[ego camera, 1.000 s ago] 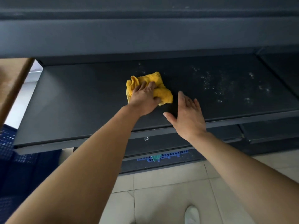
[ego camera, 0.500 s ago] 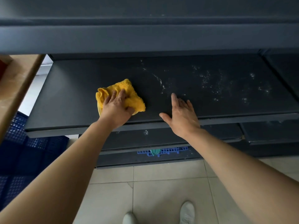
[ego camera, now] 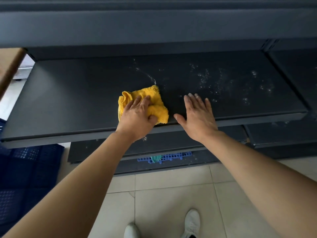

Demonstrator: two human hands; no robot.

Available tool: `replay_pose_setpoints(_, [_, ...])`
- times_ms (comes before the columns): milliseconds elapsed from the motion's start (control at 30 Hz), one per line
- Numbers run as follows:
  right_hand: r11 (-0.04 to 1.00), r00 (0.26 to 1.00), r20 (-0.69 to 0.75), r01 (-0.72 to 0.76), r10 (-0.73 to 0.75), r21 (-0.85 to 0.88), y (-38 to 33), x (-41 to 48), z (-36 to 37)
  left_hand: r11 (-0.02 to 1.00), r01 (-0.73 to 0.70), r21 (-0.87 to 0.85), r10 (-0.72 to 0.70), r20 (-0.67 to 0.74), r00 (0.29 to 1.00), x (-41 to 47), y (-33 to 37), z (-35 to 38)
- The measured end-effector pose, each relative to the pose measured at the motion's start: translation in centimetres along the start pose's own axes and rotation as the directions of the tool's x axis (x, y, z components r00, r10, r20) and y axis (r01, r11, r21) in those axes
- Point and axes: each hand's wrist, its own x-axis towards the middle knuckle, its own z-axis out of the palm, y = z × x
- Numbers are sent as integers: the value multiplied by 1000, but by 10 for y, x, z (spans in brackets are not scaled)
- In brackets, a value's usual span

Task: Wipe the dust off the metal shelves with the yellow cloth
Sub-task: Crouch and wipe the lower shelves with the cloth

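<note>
The dark metal shelf (ego camera: 72,100) runs across the middle of the head view. My left hand (ego camera: 137,115) presses a crumpled yellow cloth (ego camera: 155,102) onto it near the front edge, fingers clamped around the cloth. My right hand (ego camera: 197,115) lies flat on the shelf just right of the cloth, fingers spread, holding nothing. White dust specks (ego camera: 214,81) cover the right half of the shelf, and a thin dust streak (ego camera: 147,75) curves down toward the cloth. The left half of the shelf looks clean.
Another dark shelf (ego camera: 154,26) overhangs from above. Lower shelves (ego camera: 283,133) stick out below, with a blue perforated plastic piece (ego camera: 173,157) on the bottom one. A dark blue crate (ego camera: 25,169) stands at the left, a wooden surface (ego camera: 8,64) at upper left. Tiled floor and white shoes (ego camera: 192,222) below.
My left hand slid the cloth left along the shelf, then back right toward the front edge beside my right hand. The right hand stayed flat in about the same place.
</note>
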Motion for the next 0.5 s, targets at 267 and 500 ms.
replay_pose_setpoints(267, [999, 999, -23, 48, -47, 3, -17, 24, 1, 989, 146, 11, -145, -46, 988, 31, -24, -15])
replay_pose_setpoints(500, [998, 996, -64, 61, -61, 1, -18, 38, 4, 970, 238, -46, -241, -79, 967, 71, -38, -25])
